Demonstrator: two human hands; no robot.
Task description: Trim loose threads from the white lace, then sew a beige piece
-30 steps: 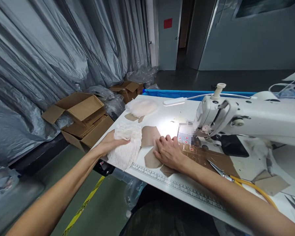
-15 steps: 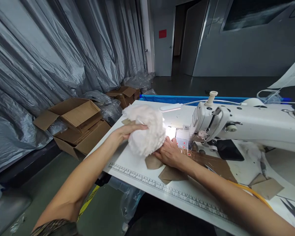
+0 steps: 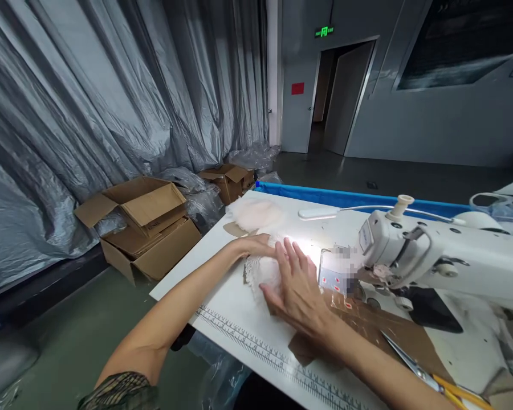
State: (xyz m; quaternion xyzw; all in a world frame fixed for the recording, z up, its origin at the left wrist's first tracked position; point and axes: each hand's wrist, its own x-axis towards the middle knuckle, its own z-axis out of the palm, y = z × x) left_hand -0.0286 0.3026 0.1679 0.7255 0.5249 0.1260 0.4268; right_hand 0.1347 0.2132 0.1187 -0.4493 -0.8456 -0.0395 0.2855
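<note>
A piece of white fluffy fabric [image 3: 263, 276] lies under both hands on the white sewing table. My left hand [image 3: 254, 246] rests on its upper part with fingers stretched toward the right. Its fingertips are hidden behind my right hand [image 3: 301, 290], which is open, fingers apart, palm down over the fabric's right side. Beyond my left hand is another pale fluffy piece [image 3: 259, 214], with a beige piece [image 3: 235, 229] poking out beside it. A brown piece [image 3: 303, 347] shows below my right hand.
The white sewing machine [image 3: 444, 250] stands at the right, its lamp lighting the fabric. Scissors [image 3: 410, 359] lie near my right forearm. A printed ruler [image 3: 256, 344] runs along the front edge. Cardboard boxes [image 3: 154, 250] stand on the floor at left.
The fluffy bundle that my left hand held up is down on the table, with a separate fluffy piece behind it. My right hand has moved from the table onto the fabric, fingers spread.
</note>
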